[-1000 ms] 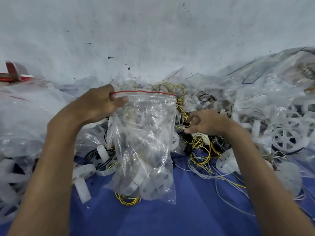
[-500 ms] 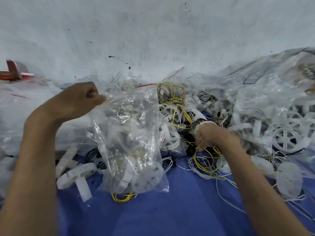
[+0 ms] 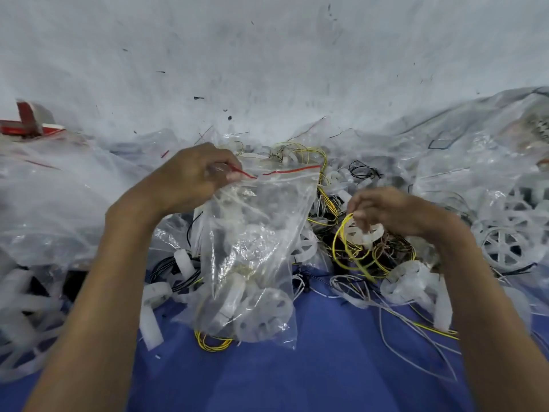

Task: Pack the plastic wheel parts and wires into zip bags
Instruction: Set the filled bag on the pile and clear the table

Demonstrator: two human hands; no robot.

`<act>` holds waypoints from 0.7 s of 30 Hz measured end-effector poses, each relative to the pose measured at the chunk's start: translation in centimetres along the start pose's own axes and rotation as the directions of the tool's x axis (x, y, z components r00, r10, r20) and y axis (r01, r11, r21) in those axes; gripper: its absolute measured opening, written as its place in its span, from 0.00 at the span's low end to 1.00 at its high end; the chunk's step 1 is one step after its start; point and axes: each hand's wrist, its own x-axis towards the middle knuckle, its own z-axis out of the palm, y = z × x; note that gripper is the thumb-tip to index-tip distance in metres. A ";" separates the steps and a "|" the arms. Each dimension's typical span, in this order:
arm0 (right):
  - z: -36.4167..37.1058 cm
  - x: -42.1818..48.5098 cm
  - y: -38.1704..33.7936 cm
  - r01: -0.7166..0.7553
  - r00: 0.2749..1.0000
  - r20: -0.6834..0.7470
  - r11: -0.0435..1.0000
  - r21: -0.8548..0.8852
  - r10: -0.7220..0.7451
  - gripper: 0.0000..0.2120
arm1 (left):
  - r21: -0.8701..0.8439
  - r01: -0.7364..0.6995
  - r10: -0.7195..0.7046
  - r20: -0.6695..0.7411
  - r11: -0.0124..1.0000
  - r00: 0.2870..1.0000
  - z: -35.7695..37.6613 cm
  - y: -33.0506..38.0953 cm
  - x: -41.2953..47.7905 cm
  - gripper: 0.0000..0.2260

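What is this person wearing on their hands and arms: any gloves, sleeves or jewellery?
Nothing that shows. The left hand and the right hand are bare, without gloves, and no ring is visible. The left forearm and the right forearm are bare to the picture's bottom edge: no sleeve, watch or wristband.

A: The zip bag [image 3: 255,233] is thin clear plastic, glossy and crinkled; its seal strip [image 3: 294,170] is red plastic.
B: The wheel part [image 3: 364,233] looks milky and translucent, a matt, waxy plastic; the yellow wire [image 3: 333,245] has a smooth plastic coat.
A: The blue surface [image 3: 326,376] is matt and smooth; cloth or sheet, I cannot tell.
B: The wall [image 3: 267,69] is white, chalky and rough; the big bags [image 3: 53,209] on the left are cloudy, glossy film.
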 end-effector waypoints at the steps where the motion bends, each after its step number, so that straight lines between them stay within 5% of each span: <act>1: -0.3 -0.2 -0.1 0.019 0.998 -0.054 1.000 0.010 -0.018 0.08 | 0.028 -0.029 0.030 -0.011 0.999 0.999 0.3 0.3 0.1 0.04; 8: -1.6 -0.6 -0.8 0.261 0.853 -0.468 0.965 -0.004 -0.232 0.11 | 0.195 -0.081 0.099 -0.086 0.978 0.991 2.1 3.2 0.7 0.11; 12: -1.9 -0.6 -1.6 0.219 0.764 -0.611 0.974 -0.056 -0.207 0.13 | 0.168 -0.149 0.150 0.002 0.975 0.989 2.9 4.9 0.6 0.09; 16: -1.6 -0.7 -2.7 0.328 0.750 -0.660 0.892 0.311 -0.046 0.12 | 0.144 -0.153 0.144 0.066 0.978 0.987 3.3 5.6 0.5 0.10; 21: -0.7 0.0 -3.2 0.259 0.756 -0.655 0.917 0.305 0.004 0.13 | 0.180 -0.105 0.073 0.179 0.978 0.981 3.2 5.4 0.4 0.11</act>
